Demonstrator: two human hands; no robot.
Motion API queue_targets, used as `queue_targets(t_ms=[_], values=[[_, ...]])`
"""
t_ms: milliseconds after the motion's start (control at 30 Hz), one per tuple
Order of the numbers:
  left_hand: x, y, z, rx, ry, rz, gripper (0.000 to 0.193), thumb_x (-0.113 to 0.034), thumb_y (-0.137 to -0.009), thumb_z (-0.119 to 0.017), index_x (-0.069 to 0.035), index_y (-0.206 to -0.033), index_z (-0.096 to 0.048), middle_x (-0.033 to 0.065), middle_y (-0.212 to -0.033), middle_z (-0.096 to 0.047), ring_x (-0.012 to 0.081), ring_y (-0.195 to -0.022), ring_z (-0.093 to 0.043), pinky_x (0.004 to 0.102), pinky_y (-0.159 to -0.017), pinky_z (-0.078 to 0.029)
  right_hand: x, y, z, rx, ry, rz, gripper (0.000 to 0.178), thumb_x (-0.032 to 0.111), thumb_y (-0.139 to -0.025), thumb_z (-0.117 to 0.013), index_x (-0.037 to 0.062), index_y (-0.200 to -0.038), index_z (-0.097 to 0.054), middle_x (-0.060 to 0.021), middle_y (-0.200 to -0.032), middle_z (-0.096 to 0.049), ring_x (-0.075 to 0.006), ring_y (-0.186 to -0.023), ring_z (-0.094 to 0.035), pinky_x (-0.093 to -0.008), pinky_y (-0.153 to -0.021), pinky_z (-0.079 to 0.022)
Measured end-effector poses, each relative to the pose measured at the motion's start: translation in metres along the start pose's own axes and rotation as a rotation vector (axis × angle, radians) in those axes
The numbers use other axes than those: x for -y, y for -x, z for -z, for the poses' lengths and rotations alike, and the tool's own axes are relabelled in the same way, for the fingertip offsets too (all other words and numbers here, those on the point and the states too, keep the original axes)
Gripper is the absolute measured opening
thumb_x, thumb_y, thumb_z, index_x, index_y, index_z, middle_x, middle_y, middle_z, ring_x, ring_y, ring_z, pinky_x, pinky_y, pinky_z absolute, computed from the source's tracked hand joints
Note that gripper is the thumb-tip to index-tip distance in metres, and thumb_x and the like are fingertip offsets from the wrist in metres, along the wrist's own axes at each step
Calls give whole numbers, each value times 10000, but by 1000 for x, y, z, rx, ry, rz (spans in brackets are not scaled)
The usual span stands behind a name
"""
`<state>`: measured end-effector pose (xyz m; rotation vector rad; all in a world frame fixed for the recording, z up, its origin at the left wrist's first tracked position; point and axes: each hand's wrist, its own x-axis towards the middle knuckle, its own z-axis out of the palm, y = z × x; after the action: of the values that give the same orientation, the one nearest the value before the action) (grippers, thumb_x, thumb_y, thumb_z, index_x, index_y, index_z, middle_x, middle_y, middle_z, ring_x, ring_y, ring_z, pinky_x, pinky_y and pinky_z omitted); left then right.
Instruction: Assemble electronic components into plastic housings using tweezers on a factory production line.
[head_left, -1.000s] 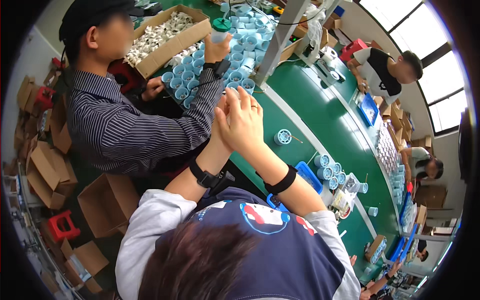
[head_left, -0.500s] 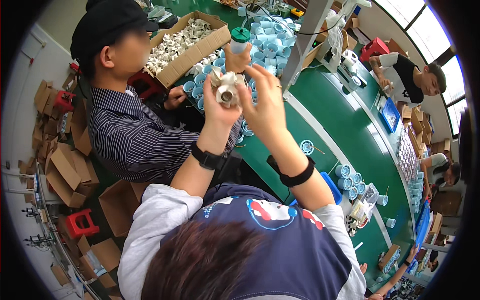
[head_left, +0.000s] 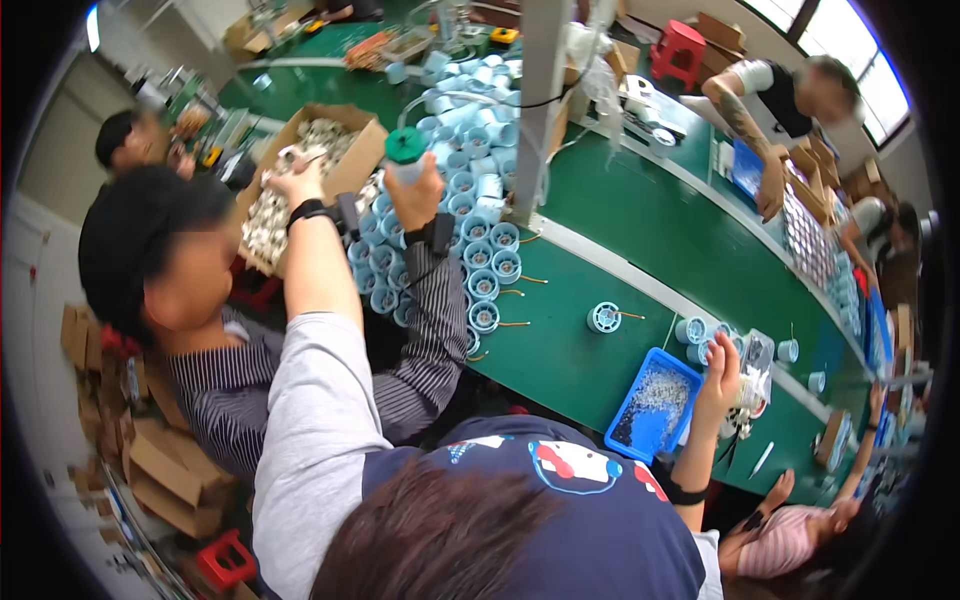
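Observation:
My left hand [head_left: 298, 182] is stretched far forward, over the cardboard box [head_left: 352, 172] heaped with white moulded parts [head_left: 264, 222]. Its fingers are curled about a white plastic part [head_left: 290, 156], somewhat blurred against the heap. My right hand [head_left: 719, 375] is raised at the right with its fingers apart and nothing in it. Below and left of it lies a blue tray [head_left: 655, 405] of small pale and dark pieces. Several light blue round cups [head_left: 690, 329] stand just beyond that hand, beside a clear plastic bag [head_left: 757, 352].
A co-worker in a striped shirt [head_left: 425, 320] at my left grips a green-capped bottle [head_left: 405, 148] above many blue cups [head_left: 478, 232]. One blue cup with a wire [head_left: 604, 317] sits on the green table [head_left: 545, 362]. A grey post [head_left: 541, 110] rises from the table.
My hands have parted from around the white part. The left has reached forward and left to the box; the right has swung right, toward the tray. My view has turned, showing more of the tray.

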<state>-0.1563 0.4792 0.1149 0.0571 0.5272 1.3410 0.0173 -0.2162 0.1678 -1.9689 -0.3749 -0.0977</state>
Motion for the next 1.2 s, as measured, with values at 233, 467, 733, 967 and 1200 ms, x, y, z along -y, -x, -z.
queue_targets(t_ms=[233,467,733,967,1200], values=[[68,24,3,238,-1084,-366,515,-444,-771,-456,-38,-1088,-470,154,-1158,-477,293,-1098,-435,492,-932,-326,-75,109,110,-466,162,-346,309,220,-889,-459,-12,-1088,-503,-65,-996,-550,-124,-879,-517,-230,-769,-405],[66,190,-89,684,-650,-282,442,-339,-818,-424,29,-1062,-410,247,-1181,-409,352,-1106,-404,467,-993,-275,-115,90,186,-651,558,-451,402,281,-752,-604,3,-1035,-541,-173,-964,-587,-237,-807,-599,-306,-726,-459],[151,523,-73,1174,-436,-104,518,-376,-885,-372,-46,-1274,-282,235,-1265,-338,365,-1164,-363,452,-1013,-240,-223,77,253,-404,548,-657,353,260,-714,-608,41,-990,-578,-123,-940,-611,-229,-846,-600,-303,-753,-462],[222,614,39,1452,-719,384,397,-178,-888,-390,-8,-1239,-317,182,-1087,-506,288,-982,-525,411,-897,-381,-272,24,219,-218,779,-791,504,353,-638,-656,169,-1090,-529,-166,-1083,-501,-333,-1032,-468,-362,-847,-418],[312,690,117,1803,-1090,772,323,-40,-864,-449,-16,-1182,-400,129,-1025,-541,194,-931,-543,297,-818,-420,-287,12,210,-145,784,-814,589,346,-604,-672,211,-1132,-452,-170,-1124,-416,-388,-1040,-425,-385,-896,-380]])
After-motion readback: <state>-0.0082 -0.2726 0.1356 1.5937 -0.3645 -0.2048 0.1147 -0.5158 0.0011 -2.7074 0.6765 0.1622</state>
